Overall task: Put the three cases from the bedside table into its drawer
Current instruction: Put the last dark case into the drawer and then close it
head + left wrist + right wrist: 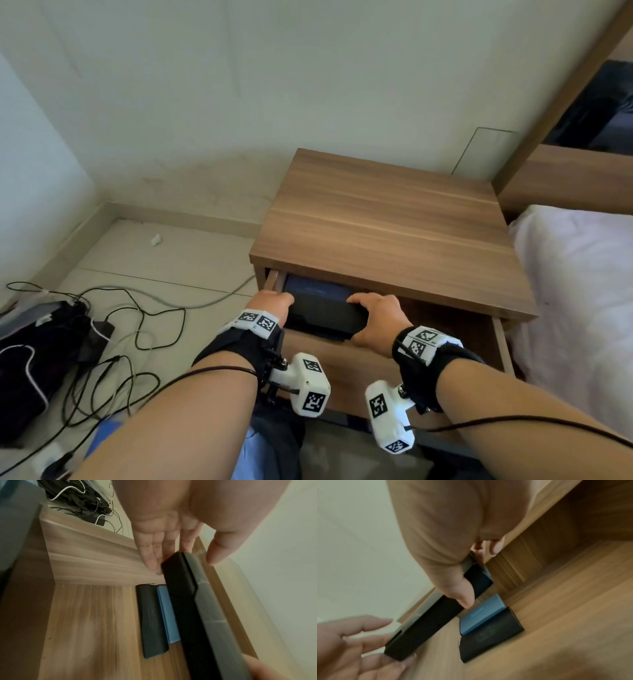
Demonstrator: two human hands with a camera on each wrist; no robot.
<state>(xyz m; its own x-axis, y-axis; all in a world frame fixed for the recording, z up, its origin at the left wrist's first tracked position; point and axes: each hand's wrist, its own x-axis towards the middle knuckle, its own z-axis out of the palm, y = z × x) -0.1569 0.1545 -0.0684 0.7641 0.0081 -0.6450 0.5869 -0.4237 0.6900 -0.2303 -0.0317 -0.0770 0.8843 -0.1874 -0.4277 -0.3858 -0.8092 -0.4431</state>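
Note:
The bedside table's point(387, 226) drawer point(342, 363) is pulled out. A long dark case point(322, 310) hangs tilted over the drawer's left side. My right hand point(373, 317) grips its right end, thumb point(464, 595) on the near face and fingers point(494, 546) behind. My left hand point(274, 303) is at the left end, its fingers point(150, 555) straight against the case point(178, 577) and the thumb point(216, 551) apart. A black case point(152, 620) and a blue case point(168, 614) lie side by side on the drawer floor point(89, 628), beneath the held case.
A bed with a white sheet point(575, 308) stands close on the right, its wooden headboard point(565, 178) behind. A black bag point(27, 370) and a tangle of cables point(113, 329) lie on the floor at the left. The wall is behind the table.

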